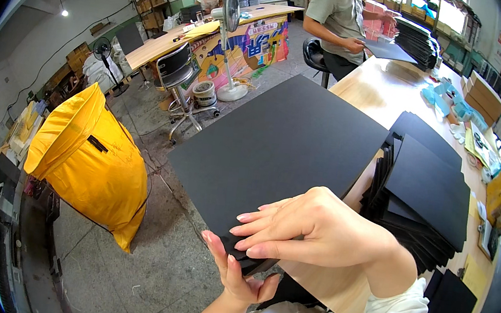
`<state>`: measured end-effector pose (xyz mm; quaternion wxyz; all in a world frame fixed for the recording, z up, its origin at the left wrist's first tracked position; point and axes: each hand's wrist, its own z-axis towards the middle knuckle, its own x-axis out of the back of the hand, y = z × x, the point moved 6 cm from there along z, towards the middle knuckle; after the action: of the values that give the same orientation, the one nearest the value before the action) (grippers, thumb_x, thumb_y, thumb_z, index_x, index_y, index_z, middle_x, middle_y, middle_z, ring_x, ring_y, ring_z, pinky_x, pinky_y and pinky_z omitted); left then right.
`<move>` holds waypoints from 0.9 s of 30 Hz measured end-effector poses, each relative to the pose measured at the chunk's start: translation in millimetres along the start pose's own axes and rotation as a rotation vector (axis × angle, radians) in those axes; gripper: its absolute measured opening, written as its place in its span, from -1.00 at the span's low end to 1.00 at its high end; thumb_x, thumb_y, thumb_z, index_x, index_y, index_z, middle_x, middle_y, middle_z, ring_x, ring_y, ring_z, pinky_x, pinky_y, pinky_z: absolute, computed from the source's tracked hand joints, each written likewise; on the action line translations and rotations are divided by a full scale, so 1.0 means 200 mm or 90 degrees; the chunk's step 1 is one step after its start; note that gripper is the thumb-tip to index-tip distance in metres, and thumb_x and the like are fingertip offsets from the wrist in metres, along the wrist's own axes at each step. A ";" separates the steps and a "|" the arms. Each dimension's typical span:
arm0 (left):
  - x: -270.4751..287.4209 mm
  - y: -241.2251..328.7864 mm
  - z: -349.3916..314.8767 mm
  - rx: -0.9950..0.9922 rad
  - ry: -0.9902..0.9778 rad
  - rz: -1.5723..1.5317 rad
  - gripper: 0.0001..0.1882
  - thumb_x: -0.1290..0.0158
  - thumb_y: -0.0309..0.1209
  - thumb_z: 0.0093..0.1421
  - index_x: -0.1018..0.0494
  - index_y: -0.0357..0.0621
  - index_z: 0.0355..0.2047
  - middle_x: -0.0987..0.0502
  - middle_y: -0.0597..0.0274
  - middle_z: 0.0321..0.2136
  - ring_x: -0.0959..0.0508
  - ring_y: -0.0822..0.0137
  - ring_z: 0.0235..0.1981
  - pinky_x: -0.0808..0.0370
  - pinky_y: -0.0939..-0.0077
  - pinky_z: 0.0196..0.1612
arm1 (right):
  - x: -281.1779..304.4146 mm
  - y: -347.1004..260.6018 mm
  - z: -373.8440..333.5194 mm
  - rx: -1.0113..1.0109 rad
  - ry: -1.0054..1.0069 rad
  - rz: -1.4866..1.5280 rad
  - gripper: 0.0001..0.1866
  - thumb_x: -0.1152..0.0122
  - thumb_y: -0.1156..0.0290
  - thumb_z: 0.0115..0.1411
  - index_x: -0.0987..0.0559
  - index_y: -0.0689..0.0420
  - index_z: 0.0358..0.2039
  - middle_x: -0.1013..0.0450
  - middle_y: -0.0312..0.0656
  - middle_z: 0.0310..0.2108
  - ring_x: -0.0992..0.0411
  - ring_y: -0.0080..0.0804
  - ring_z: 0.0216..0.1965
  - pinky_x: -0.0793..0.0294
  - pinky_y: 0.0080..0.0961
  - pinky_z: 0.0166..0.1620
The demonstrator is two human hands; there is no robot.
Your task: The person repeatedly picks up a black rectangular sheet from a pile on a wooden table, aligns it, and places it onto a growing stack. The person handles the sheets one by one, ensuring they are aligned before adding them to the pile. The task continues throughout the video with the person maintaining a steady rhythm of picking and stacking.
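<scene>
A large, flat black board (283, 142) spreads out in front of me, its far part reaching out past the table's left edge. My left hand (241, 279) grips the board's near corner, fingers up along its edge and thumb below; part of the grip is hidden by my other hand. Across the top of the same corner lies my right hand (322, 229), palm down, its fingers stretched flat and pointing left. A layered black edge shows between the two hands. Just right of the board, a stack of black boards (430, 183) sits unevenly on the wooden table (362, 95).
A tall yellow sack (92, 166) stands on the floor at left. Farther off are a swivel chair (176, 77), a bucket (204, 94) and a standing fan (229, 43). At the table's far end a person (339, 24) handles a dark board. Boxes (482, 99) line the right.
</scene>
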<state>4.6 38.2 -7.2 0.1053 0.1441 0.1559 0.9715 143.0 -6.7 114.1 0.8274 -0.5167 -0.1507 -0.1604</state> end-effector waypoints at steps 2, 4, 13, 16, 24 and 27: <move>0.00 0.00 0.00 0.025 -0.013 0.017 -0.09 -0.04 0.01 0.23 0.17 -0.07 0.40 0.22 -0.51 0.34 0.07 -0.36 0.37 0.02 -0.30 0.31 | 0.00 0.00 0.00 0.003 0.001 0.004 -0.79 -0.30 0.41 0.18 -0.69 0.22 -0.21 -0.61 -0.02 -0.22 -0.56 -0.15 -0.04 -0.46 -0.28 0.13; 0.00 0.01 0.03 0.063 -0.041 0.043 -0.09 0.00 0.06 0.25 0.25 0.17 0.43 0.38 -0.37 0.38 -0.02 -0.15 0.38 -0.14 -0.09 0.32 | 0.00 0.01 0.00 0.004 0.008 0.003 -0.80 -0.31 0.42 0.17 -0.69 0.22 -0.21 -0.61 -0.02 -0.23 -0.56 -0.15 -0.05 -0.46 -0.28 0.13; 0.01 0.03 0.05 0.032 -0.040 0.081 -0.09 0.01 0.02 0.25 0.24 0.07 0.43 0.31 -0.39 0.38 -0.01 -0.20 0.38 -0.06 -0.09 0.34 | 0.00 0.00 0.00 0.017 0.013 -0.012 -0.78 -0.36 0.42 0.12 -0.69 0.23 -0.23 -0.61 -0.02 -0.22 -0.56 -0.13 -0.05 -0.48 -0.27 0.11; 0.01 0.06 0.08 -0.019 0.004 0.075 -0.11 -0.06 -0.05 0.22 0.07 -0.27 0.36 0.00 -0.54 0.28 -0.05 -0.40 0.33 0.02 -0.39 0.29 | 0.00 -0.02 -0.01 0.038 0.014 -0.041 -0.75 -0.39 0.44 0.07 -0.68 0.23 -0.22 -0.61 -0.02 -0.20 -0.56 -0.12 -0.05 -0.48 -0.28 0.11; 0.02 0.08 0.11 0.015 -0.017 0.062 -0.09 -0.10 -0.12 0.18 0.08 -0.36 0.35 0.11 -0.52 0.32 0.09 -0.43 0.36 0.09 -0.37 0.30 | -0.01 -0.01 -0.02 0.059 0.046 -0.057 -0.74 -0.35 0.54 0.05 -0.67 0.24 -0.19 -0.61 -0.06 -0.20 -0.57 -0.15 -0.06 -0.51 -0.31 0.07; 0.02 0.08 0.11 0.016 0.005 0.038 -0.08 -0.11 -0.12 0.16 0.07 -0.33 0.36 0.14 -0.51 0.33 0.11 -0.42 0.37 0.13 -0.35 0.31 | -0.02 -0.02 -0.04 0.096 0.119 -0.073 -0.75 -0.31 0.60 0.07 -0.66 0.26 -0.19 -0.61 -0.06 -0.21 -0.58 -0.17 -0.08 -0.53 -0.34 0.04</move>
<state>4.3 29.8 19.5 0.0738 0.1464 0.1643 0.9727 138.6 -16.2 112.5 0.8637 -0.4267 -0.1140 -0.2429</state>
